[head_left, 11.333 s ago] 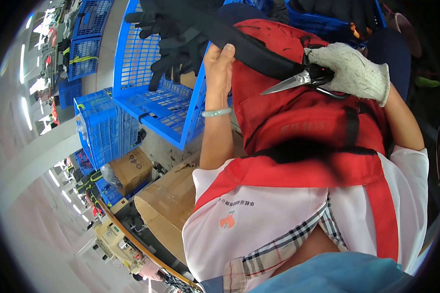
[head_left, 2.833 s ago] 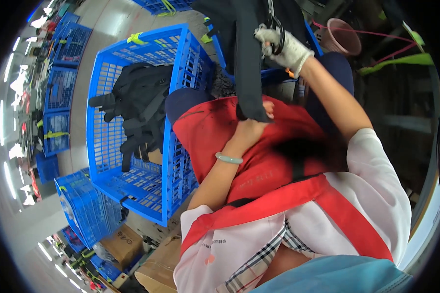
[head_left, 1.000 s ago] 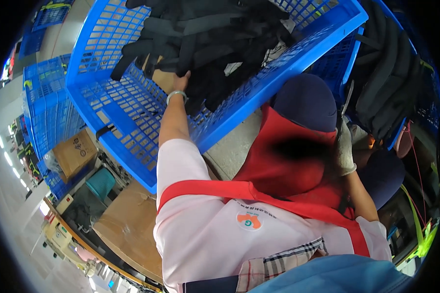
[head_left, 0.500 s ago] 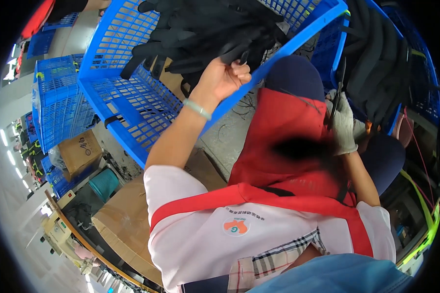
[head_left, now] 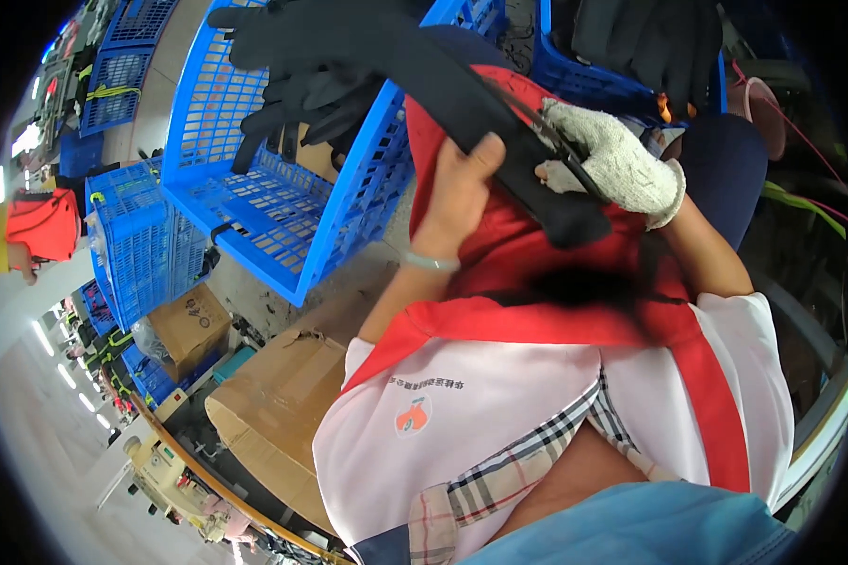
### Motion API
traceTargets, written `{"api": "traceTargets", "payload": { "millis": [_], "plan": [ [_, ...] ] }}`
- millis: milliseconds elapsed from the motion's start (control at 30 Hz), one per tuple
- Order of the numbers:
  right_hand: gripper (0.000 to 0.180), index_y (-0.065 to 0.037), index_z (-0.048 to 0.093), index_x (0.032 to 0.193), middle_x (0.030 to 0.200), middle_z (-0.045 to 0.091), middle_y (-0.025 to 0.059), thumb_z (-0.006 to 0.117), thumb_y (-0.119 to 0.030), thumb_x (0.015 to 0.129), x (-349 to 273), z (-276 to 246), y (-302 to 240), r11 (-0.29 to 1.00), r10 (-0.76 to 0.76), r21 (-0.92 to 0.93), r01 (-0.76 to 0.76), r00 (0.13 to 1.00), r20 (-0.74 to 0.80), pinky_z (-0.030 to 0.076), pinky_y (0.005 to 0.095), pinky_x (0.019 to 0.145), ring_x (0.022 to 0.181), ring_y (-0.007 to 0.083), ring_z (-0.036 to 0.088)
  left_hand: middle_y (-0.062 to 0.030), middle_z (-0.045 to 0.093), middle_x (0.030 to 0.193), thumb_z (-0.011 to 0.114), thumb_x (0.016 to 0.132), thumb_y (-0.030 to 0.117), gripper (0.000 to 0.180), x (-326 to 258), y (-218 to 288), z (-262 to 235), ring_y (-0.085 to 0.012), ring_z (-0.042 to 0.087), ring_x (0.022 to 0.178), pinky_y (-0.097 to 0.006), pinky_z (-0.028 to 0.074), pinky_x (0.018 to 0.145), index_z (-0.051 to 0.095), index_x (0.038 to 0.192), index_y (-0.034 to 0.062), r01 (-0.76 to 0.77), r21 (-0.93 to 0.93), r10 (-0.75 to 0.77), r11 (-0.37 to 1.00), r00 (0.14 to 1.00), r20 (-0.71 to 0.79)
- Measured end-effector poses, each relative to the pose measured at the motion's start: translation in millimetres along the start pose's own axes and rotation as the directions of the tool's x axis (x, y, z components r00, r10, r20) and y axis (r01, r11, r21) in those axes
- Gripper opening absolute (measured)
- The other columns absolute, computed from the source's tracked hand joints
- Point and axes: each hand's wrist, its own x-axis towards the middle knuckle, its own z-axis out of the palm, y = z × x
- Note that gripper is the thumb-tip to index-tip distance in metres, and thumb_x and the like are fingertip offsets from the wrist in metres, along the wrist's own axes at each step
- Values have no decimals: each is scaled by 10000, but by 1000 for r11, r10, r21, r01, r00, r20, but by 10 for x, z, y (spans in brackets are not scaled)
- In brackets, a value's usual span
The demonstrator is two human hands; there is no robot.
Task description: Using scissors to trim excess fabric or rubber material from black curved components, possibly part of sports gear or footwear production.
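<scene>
A long, wide black fabric strap [head_left: 452,94] stretches from the upper left across my lap, its rounded end near my red apron [head_left: 509,254]. My left hand [head_left: 462,184], bare with a pale bangle at the wrist, is closed on the strap's near edge, thumb on top. My right hand [head_left: 617,160], in a white knit glove, is wrapped round dark scissors [head_left: 575,155]. Their blades point up and left and lie close over the strap; whether they touch it I cannot tell. More black straps [head_left: 316,104] lie in the open blue crate [head_left: 254,254] at my left.
Another blue crate [head_left: 589,85] with black straps [head_left: 645,42] stands ahead on the right, beside a pinkish bucket [head_left: 758,118]. Stacked blue crates [head_left: 151,250], a small carton [head_left: 190,330] and a large cardboard box [head_left: 273,405] are at the left. A person in red [head_left: 42,226] is farther off.
My left hand has come out of the crate toward my lap, bringing a black strap. The gloved hand with the scissors has moved left to meet it. The view has shifted.
</scene>
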Motion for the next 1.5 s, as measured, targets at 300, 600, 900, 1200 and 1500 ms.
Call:
{"api": "traceTargets", "payload": {
  "millis": [300,600,900,1200,1500],
  "plan": [
    [396,-21,556,1074,853,548,-10,769,-160,771,-344,1,25,847,183,502,-173,983,29,431,204,656,782,56,500,-99,648,1001,683,805,11,342,-8,126,150,-191,615,930,-328,490,870,577,1129,-3,68,-24,-65,997,994,87],
    [346,-31,508,983,807,485,29,757,-76,747,-415,6,38,996,35,74,-42,995,94,440,270,656,735,100,496,-61,638,992,688,798,6,305,155,264,143,-176,613,916,-310,487,855,594,1088,-3,-90,74,89,993,996,16],
    [694,-4,502,1128,812,572,178,763,-480,696,-319,46,129,979,-60,-204,28,986,-154,460,387,693,765,336,591,-68,643,933,705,778,-18,241,333,620,200,-186,631,872,-300,521,817,616,1000,16,-234,75,233,969,972,20],
    [907,69,448,1234,913,580,246,730,-580,667,-171,93,145,908,-173,-409,91,971,-168,473,430,738,840,396,589,-84,627,1012,673,813,-10,304,344,586,165,-191,618,947,-330,522,885,576,1100,19,-200,13,198,980,975,101],
    [389,24,518,1047,800,663,116,672,-280,859,-85,109,-58,933,68,357,-51,997,-37,518,269,629,730,173,668,-66,627,1016,678,813,-8,302,320,619,165,-185,617,948,-339,511,894,578,1095,31,-216,52,207,975,968,144]
  ]
}}
